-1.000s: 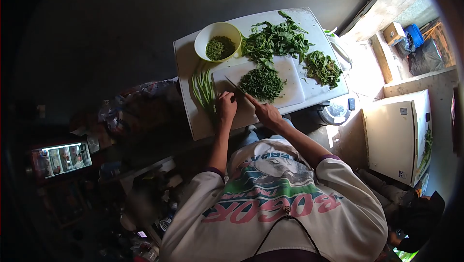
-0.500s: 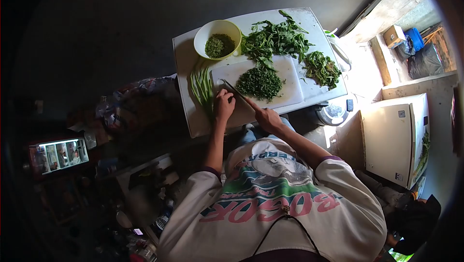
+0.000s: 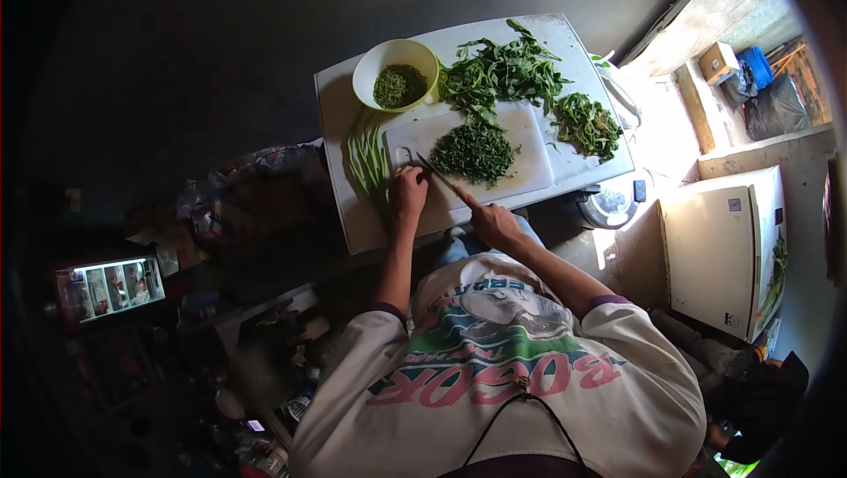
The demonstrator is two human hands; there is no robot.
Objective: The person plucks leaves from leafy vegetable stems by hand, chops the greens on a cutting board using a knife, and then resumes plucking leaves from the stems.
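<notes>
My right hand (image 3: 496, 224) is wrapped round the handle of a knife (image 3: 436, 171), whose blade points up and left over the white cutting board (image 3: 532, 147). The blade lies close beside my left hand (image 3: 409, 190). That hand is closed, fingers curled, at the board's lower left; whatever it holds is hidden. A heap of finely chopped dark greens (image 3: 475, 153) lies on the board, right of the blade. Long green stalks or pods (image 3: 369, 157) rest on the table left of the board.
A yellow-green bowl (image 3: 371, 61) with chopped greens stands at the table's (image 3: 333, 90) back left. Leafy greens (image 3: 503, 72) spread behind the board, with a pile of trimmed stems and leaves (image 3: 588, 125) to the right. A white fridge-like box (image 3: 710, 253) stands at far right.
The knife tip has shifted slightly right and down, a little away from my left hand. My right hand has moved slightly right and down; the left hand stays almost in place.
</notes>
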